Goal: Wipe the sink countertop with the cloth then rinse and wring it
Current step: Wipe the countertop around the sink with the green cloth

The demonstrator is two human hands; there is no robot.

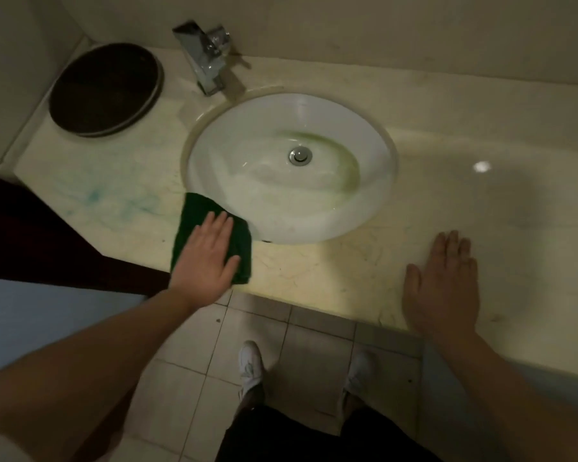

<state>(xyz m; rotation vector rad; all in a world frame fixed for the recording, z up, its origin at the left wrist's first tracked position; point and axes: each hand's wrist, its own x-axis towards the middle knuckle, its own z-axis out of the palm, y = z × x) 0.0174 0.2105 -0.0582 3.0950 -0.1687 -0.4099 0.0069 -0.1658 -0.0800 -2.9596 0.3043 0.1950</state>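
The dark green cloth (214, 235) lies at the surface's (314, 268) front edge beside the sink (364, 208), under the flat, spread left hand (206, 258). Soft, limp, likely damp: bunch it whole. The right hand (442, 288) rests spread, empty.

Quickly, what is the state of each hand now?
Left hand: open, pressing flat on the green cloth.
Right hand: open, flat on the countertop, holding nothing.

Dark green folded cloth (214, 211) flat on pale marble countertop (314, 271), overlapping sink (291, 168) rim.
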